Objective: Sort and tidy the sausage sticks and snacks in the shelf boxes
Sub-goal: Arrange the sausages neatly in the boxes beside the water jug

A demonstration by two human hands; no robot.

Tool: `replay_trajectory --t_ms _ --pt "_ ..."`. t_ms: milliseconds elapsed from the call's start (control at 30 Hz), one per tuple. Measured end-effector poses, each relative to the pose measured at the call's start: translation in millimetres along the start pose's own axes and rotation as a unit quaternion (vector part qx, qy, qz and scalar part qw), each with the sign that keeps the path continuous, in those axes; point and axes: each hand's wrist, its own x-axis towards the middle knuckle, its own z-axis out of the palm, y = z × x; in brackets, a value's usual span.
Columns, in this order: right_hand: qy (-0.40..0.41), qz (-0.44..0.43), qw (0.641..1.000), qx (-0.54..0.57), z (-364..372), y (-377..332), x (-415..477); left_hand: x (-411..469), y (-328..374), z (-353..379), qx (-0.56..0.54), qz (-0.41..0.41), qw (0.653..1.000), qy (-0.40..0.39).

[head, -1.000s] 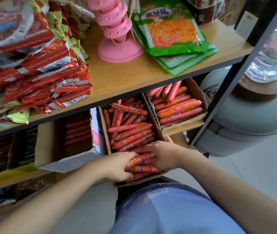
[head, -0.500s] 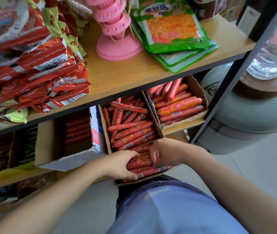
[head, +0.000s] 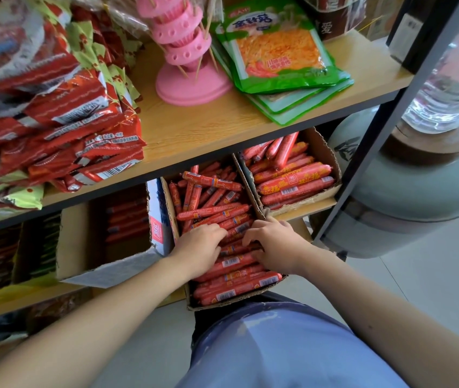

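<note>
The left hand (head: 200,247) works by the middle box's (head: 170,205) left wall, fingers (head: 217,232) bent narrow, digging into the sausage sticks (head: 214,211) inside, likely lining loose ones up with the neat front rows. The right hand (head: 273,245) mirrors it near the right wall; actual grip, cannot tell.

Sausage sticks (head: 224,217): I see thin red wrapped sticks, jumbled beyond my fingers (head: 217,232), in tidy rows beneath and nearer.
Middle box (head: 171,217): open cardboard, flanking my fingers.
Right box (head: 325,155): thicker sausages (head: 292,175), beyond my right fingertips.
</note>
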Motion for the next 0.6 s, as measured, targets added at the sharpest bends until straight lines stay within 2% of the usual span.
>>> replay_trajectory --t_ms 100,300,500,600 --pt "0.036 0.004 0.999 0.037 0 2 -1 7 4 5 0.006 0.033 0.999 0.019" --pt "0.160 0.038 0.973 0.162 4 7 -1 23 20 7 0.073 0.043 0.995 -0.057" --pt "0.180 0.088 0.960 0.195 -1 12 -3 36 32 1 0.094 0.020 0.993 -0.075" --pt "0.179 0.094 0.958 0.203 -1 13 -3 41 38 -1 0.111 0.001 0.985 -0.132"
